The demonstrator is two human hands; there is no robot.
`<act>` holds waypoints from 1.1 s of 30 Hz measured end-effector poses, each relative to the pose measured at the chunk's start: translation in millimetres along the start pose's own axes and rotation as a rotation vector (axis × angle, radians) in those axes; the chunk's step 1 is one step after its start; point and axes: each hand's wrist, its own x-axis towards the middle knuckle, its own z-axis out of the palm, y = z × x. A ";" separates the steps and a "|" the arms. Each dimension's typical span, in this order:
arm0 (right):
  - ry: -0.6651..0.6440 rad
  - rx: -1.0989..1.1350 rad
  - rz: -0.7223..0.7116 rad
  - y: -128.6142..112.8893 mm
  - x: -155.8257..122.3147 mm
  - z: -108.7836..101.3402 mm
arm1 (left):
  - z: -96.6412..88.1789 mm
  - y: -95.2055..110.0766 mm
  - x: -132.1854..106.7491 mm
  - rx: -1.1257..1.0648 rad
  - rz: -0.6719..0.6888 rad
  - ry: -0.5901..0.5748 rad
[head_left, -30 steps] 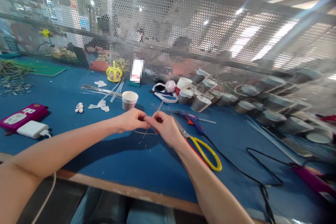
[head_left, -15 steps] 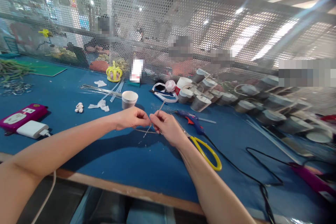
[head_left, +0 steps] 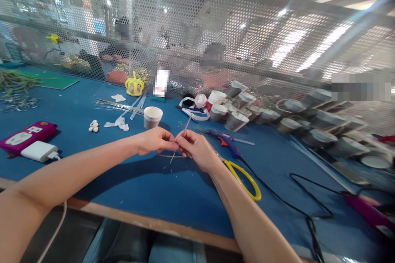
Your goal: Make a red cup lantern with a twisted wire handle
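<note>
Over the blue table, my right hand is closed in a pinch on a thin, pale wire. The wire slants out above the fingers, and its thin shiny end shows below them. Fingertips of my left hand meet the right ones and pinch at the wire; the exact contact is hidden. A light cord-like strand curves just under both hands. Behind the left hand stands a small grey-white cup. Yellow-handled scissors lie beside my right forearm, partly covered by it.
A blue glue gun with a black cable lies right of the hands. Several wrapped cups crowd the back right. Thin metal wires, a yellow crown-shaped piece and a purple power strip are leftward. A perforated screen closes the back.
My left fingertips have come closer against the right ones at the wire. The wire has tilted slightly more upright; the surrounding things stay where they were.
</note>
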 end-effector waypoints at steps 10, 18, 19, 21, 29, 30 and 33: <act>0.100 -0.167 -0.019 2.5 0.7 0.4 | -4.1 1.8 -0.6 0.151 0.027 0.033; 0.192 -0.291 -0.026 6.5 3.0 3.8 | -0.5 -0.9 -0.2 0.205 0.053 0.071; 0.199 -0.290 -0.021 6.9 3.1 4.2 | -0.1 -1.3 0.0 0.189 0.050 0.069; 0.170 -0.237 -0.010 6.5 2.9 4.3 | 0.2 -1.4 0.2 0.129 0.030 0.057; -0.015 -0.006 0.048 1.6 0.6 -2.1 | -3.0 2.0 -0.8 -0.016 0.004 -0.055; -0.003 -0.020 0.048 2.0 0.7 -2.3 | -3.7 2.2 -0.9 -0.002 0.010 -0.060; 0.029 -0.068 0.035 3.4 1.2 -1.7 | -5.5 2.5 -0.9 0.078 0.035 -0.053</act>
